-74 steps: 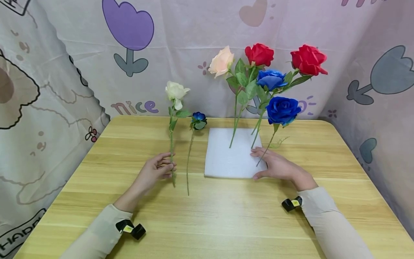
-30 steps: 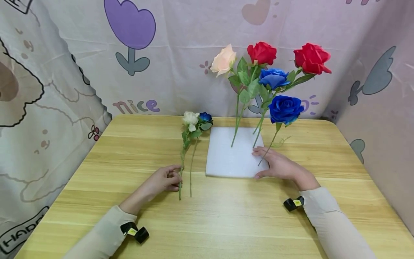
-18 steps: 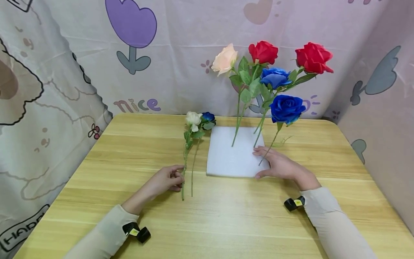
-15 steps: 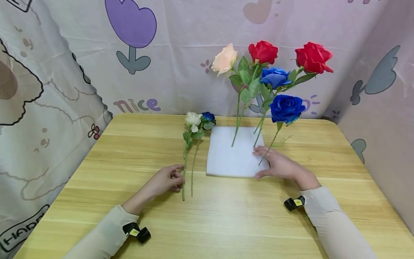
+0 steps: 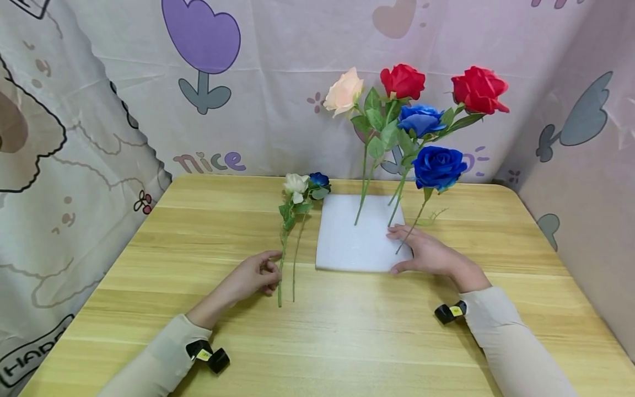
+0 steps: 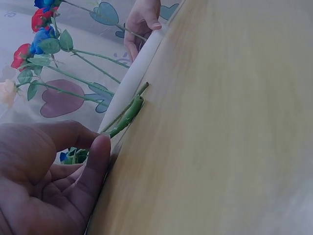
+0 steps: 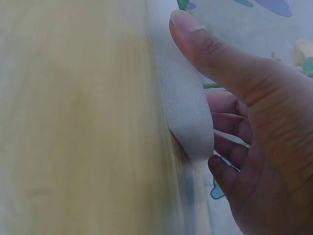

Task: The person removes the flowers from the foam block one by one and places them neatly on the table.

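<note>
In the head view my left hand point(image 5: 255, 275) pinches the lower stem of a white rose point(image 5: 296, 183) between thumb and forefinger. The left wrist view shows its green stem end point(image 6: 131, 115) past the fingertips. Close on its right is a small dark-blue rose point(image 5: 319, 179) with a thin stem. My right hand point(image 5: 429, 253) holds the right front corner of a white foam block point(image 5: 347, 248). In the right wrist view the thumb lies against the foam point(image 7: 183, 98), with the fingers bent at its side.
Stems standing in the foam carry a peach rose point(image 5: 344, 91), a red rose point(image 5: 403, 81), another red rose point(image 5: 479, 90), a blue rose point(image 5: 420, 119) and a lower blue rose point(image 5: 439, 167). A patterned cloth point(image 5: 278, 110) hangs behind the wooden table point(image 5: 337, 336).
The white rose, in my left hand, has come down and to the right, its bloom now beside the small blue rose. Over the last half second little moves. My right hand stays at the foam.
</note>
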The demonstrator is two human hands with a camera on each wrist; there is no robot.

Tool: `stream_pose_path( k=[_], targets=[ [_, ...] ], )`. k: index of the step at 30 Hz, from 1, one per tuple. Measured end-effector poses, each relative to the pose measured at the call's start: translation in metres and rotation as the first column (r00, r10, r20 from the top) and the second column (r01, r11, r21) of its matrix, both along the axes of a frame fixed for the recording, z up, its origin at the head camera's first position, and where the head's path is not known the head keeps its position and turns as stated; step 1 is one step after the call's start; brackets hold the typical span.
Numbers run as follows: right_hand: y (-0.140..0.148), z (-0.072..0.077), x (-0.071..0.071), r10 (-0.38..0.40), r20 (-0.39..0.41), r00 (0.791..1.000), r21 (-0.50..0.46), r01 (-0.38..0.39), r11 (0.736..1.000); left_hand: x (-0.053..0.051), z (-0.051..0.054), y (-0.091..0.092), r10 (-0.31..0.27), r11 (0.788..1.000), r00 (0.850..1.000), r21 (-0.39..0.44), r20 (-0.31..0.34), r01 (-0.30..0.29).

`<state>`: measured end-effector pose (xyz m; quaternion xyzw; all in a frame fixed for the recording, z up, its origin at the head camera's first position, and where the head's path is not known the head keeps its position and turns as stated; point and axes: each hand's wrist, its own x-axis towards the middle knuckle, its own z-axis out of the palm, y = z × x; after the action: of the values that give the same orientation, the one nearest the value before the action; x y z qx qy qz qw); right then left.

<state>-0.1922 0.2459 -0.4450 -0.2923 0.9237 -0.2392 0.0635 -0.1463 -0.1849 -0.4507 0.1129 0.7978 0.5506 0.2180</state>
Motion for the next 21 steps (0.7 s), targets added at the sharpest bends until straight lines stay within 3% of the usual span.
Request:
stream_pose_path(
  k=[21],
  targets=[
    [-0.0007,0.0011,0.001,0.002,0.002,1.0,-0.004,-0.002,1.0,-0.0036,-0.0026,-0.0058,0.024,1.0,1.0,0.003,-0.008,-0.024]
  ],
)
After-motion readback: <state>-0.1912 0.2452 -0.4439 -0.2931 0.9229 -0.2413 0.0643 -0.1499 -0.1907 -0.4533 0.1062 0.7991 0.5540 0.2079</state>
